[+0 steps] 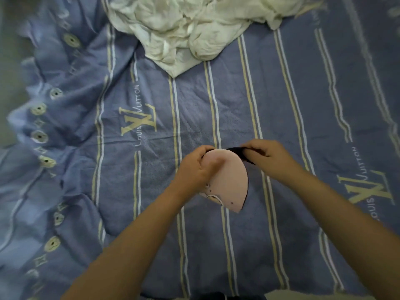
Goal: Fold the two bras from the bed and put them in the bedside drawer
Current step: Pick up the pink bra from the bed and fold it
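Observation:
A bra (230, 182) with a pale pink inner cup and a black outer side is held just above the blue bedspread (216, 105), folded cup into cup. My left hand (195, 167) grips the cup's left edge, thumb over the pink lining. My right hand (263, 156) pinches the black fabric at the cup's top right. A white strap ring shows at the cup's lower left. Only this one bra is clearly in view, and the bedside drawer is out of view.
A crumpled white sheet (190, 27) lies at the far middle of the bed. The bedspread's left edge (39, 135) is rumpled, with grey floor beyond it. A dark item (216, 296) shows at the bottom edge.

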The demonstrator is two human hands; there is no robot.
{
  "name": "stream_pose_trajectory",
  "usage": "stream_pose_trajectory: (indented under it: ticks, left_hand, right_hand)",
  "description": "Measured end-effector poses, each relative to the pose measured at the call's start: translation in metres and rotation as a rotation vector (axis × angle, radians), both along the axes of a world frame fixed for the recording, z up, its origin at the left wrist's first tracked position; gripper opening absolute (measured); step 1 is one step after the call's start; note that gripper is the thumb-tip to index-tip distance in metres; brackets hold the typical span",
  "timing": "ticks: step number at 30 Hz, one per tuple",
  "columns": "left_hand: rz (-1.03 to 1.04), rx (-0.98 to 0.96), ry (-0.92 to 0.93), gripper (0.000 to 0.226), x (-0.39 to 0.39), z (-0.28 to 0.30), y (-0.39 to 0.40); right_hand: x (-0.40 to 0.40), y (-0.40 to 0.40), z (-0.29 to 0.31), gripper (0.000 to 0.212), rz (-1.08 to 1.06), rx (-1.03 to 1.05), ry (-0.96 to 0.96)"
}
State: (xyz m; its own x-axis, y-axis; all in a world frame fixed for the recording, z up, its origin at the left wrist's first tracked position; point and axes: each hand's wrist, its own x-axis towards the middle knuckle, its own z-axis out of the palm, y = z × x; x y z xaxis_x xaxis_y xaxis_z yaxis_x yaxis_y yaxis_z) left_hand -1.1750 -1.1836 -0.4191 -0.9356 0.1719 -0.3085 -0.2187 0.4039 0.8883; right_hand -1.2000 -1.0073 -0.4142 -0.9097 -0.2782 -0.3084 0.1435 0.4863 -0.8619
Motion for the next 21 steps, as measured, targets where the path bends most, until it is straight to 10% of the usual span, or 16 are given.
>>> stream_pose_trajectory:
  ticks: [5, 14, 21]
  left_hand:
    - [-0.207, -0.018, 0.069, 0.016, -0.021, 0.107, -0.013]
    - [-0.339, -0.251, 0.396, 0.010, -0.014, 0.278, -0.026]
    - [-0.445, -0.585, 0.551, 0.037, -0.007, 0.358, -0.020]
  right_hand:
    - [-0.023, 0.004, 0.108, 0.031, -0.111, -0.150, 0.039]
    - [-0.001, 0.002, 0.261, 0.031, 0.387, 0.064, 0.259]
    - [0.011, 0.008, 0.333, 0.013, 0.226, 0.182, 0.657]
